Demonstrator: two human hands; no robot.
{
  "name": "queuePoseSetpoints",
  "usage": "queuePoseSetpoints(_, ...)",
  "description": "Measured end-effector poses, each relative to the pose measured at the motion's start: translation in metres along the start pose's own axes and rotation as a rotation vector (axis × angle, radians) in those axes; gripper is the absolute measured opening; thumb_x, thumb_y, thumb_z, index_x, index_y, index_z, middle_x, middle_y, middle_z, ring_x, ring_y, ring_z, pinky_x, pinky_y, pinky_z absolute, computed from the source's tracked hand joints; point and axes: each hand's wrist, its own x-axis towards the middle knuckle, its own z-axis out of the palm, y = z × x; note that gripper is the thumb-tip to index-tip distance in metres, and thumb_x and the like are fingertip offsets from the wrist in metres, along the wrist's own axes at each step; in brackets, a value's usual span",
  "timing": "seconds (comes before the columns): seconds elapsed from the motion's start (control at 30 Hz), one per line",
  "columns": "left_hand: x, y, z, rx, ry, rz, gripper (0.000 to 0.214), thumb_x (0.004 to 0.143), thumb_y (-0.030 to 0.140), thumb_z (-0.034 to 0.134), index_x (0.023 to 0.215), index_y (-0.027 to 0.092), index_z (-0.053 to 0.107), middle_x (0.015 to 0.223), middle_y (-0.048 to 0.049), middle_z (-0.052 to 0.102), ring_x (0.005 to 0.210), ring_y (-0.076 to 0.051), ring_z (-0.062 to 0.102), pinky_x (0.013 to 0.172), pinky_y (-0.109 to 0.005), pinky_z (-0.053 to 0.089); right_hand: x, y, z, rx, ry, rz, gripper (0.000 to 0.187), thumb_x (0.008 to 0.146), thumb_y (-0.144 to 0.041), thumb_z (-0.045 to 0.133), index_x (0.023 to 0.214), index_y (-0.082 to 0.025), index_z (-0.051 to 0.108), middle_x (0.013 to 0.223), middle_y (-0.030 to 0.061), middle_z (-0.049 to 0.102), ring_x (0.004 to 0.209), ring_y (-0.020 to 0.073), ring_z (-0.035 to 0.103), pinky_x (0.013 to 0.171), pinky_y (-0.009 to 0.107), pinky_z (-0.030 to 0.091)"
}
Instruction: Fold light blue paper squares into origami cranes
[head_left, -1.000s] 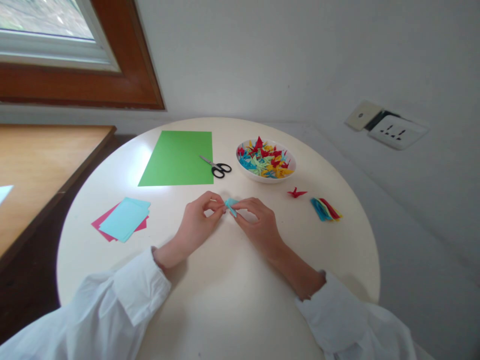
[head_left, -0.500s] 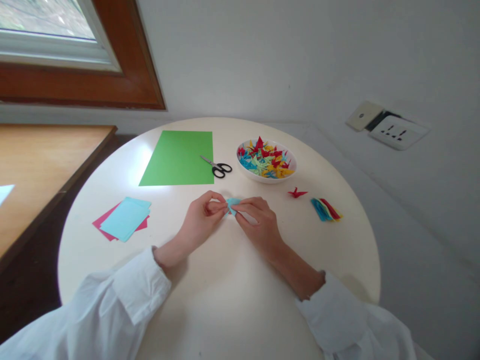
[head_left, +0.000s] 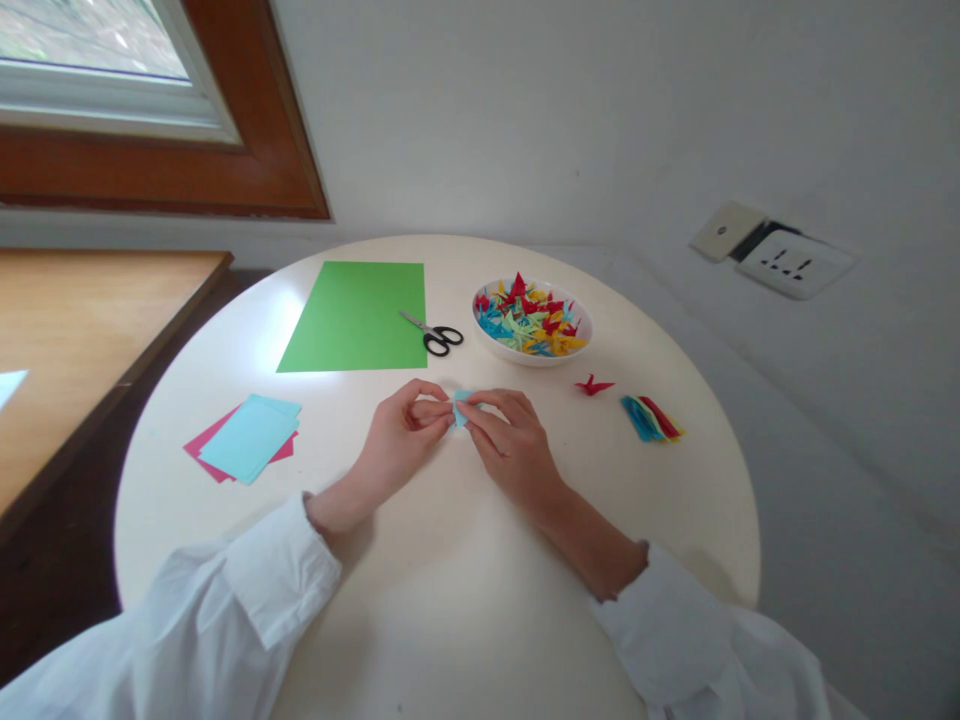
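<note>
No text, label, brand, number or sign can be read — not on anything here.

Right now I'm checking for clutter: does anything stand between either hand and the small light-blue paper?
Nothing visible does: the left hand and right hand both already pinch the small light-blue paper. The scissors and white bowl sit beyond the hands, apart from it.

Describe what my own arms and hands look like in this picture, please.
Your left hand and right hand are bare, without gloves, and no watch or bracelet shows. Both arms wear loose, white, creased sleeves with wide cuffs that end short of the wrists. I see no print or pattern on the fabric.
</note>
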Motion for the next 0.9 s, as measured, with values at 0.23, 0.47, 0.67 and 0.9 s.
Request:
queuePoseSetpoints(0.23,0.0002,0.0030,0.0013,-0.073,0.017,-0.018,0.024,0.061,0.022,0.065,0.079,0.016,0.050,0.062,0.0005,0.067,0.064,-0.014,0.064,0.059,-0.021,0.046,-0.0013,0.0014,0.0002,-0.015,-0.021,-0.034,0.036,0.081,-0.005,0.043,0.107,-0.022,0.061,0.104,0.0096,0.059,0.098,0.0206,0.050,0.082,0.038,0.045)
queuePoseSetpoints(0.47,-0.0003,0.0039,0.0004,-0.128,0.001,-0.011,0.024,0.061,0.019,0.066,0.079,0.016,0.050,0.064,0.0014,0.067,0.064,-0.012,0.063,0.061,-0.021,0.045,-0.0019,0.0029,0.0010,-0.005,-0.026,-0.042,0.043,0.078,-0.002,0.042,0.110,-0.024,0.059,0.109,0.0090,0.056,0.105,0.0207,0.048,0.086,0.039,0.045)
queuePoseSetpoints(0.67,-0.0015,0.0060,0.0008,-0.110,0.007,0.008,0.021,0.065,0.023,0.066,0.079,0.015,0.051,0.063,0.0018,0.066,0.061,-0.010,0.061,0.058,-0.020,0.045,-0.0012,0.0019,0.0011,-0.039,-0.037,-0.027,0.041,0.077,-0.003,0.042,0.109,-0.023,0.060,0.111,0.0102,0.055,0.107,0.0218,0.047,0.088,0.040,0.044)
queuePoseSetpoints(0.9,0.0020,-0.0008,-0.0003,-0.108,0.002,0.006,0.023,0.063,0.017,0.065,0.079,0.016,0.049,0.066,0.0002,0.067,0.069,-0.013,0.064,0.066,-0.023,0.048,-0.0012,-0.0014,0.0020,0.013,-0.029,0.030,0.035,0.078,-0.006,0.044,0.104,-0.022,0.062,0.108,0.0099,0.056,0.102,0.0211,0.049,0.086,0.039,0.044)
